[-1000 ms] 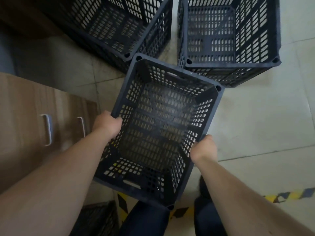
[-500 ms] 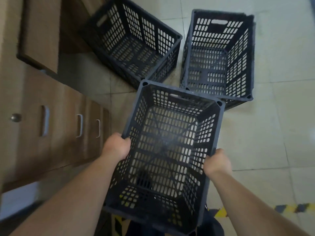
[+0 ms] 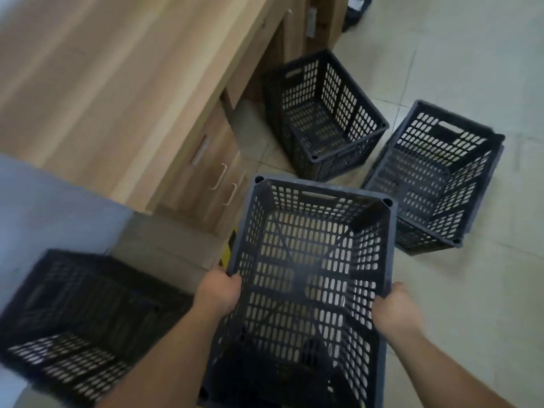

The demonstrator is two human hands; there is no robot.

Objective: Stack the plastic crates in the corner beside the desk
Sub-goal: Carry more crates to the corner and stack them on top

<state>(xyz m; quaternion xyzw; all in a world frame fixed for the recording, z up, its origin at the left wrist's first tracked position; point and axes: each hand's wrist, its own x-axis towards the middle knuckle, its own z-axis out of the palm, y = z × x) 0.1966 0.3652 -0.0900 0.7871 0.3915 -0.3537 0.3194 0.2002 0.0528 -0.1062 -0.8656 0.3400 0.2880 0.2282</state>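
Crate in hand (image 3: 309, 278): dark slotted plastic, open top facing up toward the camera, carried clear of the floor (image 3: 471, 304) between both hands. Left hand (image 3: 216, 293) is wrapped over the rim of the left long wall; right hand (image 3: 396, 312) is wrapped over the right long wall, both closed on the rim near the end closest to the body. Long axis runs away from the person, far end with the handle slot pointing toward the table (image 3: 117, 83) drawers. Corner crate (image 3: 73, 316) sits low left, blurred, against the pale wall and just beside the end of the table; looks like the base of the stack. It lies to the left of the carried crate, nearer the left hand, and its long axis appears turned across that of the carried one. Judgement: next move is a swing left plus a turn to line up the rims before lowering. Two more crates on the floor: one (image 3: 323, 113) by the table's leg space, one (image 3: 435, 178) further right, apart from each other, not yet stacked.
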